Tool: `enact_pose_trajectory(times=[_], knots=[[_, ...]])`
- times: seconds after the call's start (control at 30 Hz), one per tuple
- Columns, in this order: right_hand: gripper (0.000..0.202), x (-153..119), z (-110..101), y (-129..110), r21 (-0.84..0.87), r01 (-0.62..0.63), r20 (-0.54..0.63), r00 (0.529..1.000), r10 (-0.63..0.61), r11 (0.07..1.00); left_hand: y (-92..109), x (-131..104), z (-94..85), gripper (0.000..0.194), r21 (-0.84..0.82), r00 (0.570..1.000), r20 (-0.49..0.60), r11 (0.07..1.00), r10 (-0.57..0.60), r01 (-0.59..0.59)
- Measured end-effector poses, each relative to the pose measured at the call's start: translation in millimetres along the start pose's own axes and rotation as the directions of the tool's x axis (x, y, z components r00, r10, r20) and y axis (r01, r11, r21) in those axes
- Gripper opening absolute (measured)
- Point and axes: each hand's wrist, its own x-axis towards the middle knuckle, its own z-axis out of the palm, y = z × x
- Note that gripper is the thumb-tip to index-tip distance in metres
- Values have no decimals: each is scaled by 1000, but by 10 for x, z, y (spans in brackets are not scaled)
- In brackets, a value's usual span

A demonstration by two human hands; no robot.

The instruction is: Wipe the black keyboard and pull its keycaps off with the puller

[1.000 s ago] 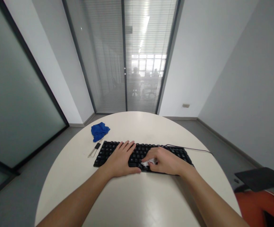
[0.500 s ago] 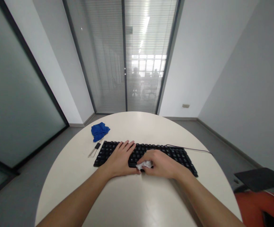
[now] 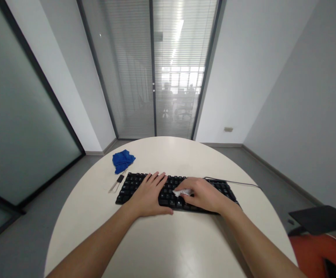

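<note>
A black keyboard (image 3: pixel 170 200) lies across the round table. My left hand (image 3: pixel 150 195) rests flat over its left half with the fingers stretched out and the thumb along the front edge. Pinched in my right hand (image 3: pixel 202 195) is a crumpled white tissue (image 3: pixel 182 192), which is over the keys right of the keyboard's middle. My right hand and wrist hide part of the right-hand keys. Left of the keyboard lies a thin wire tool with a black block (image 3: pixel 120 178) on it.
A bunched blue cloth (image 3: pixel 123 160) lies at the table's (image 3: pixel 168 154) far left. The keyboard's cable (image 3: pixel 243 183) runs off the right edge. A red-orange chair (image 3: pixel 315 251) stands at the lower right. Behind are glass panels with blinds (image 3: pixel 133 96).
My right hand has moved away from me and slightly right with the tissue, from the keyboard's front edge onto the keys. My left hand has stayed in place.
</note>
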Motion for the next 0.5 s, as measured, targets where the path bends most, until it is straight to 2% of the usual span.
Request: enact_pose_trajectory(times=[0.3, 0.37, 0.5], knots=[[38, -12, -17, -109, 128, 49, 125, 990, -66, 991, -45, 26, 14, 119, -4, 1000, -18, 1000, -8, 8], [36, -26, -43, -71, 116, 29, 104, 994, -41, 993, -63, 29, 17, 119, 0, 1000, -18, 1000, -6, 6], [32, -39, -43, 95, 12, -48, -26, 998, 48, 999, -117, 31, 24, 118, 6, 1000, -19, 1000, -4, 4]])
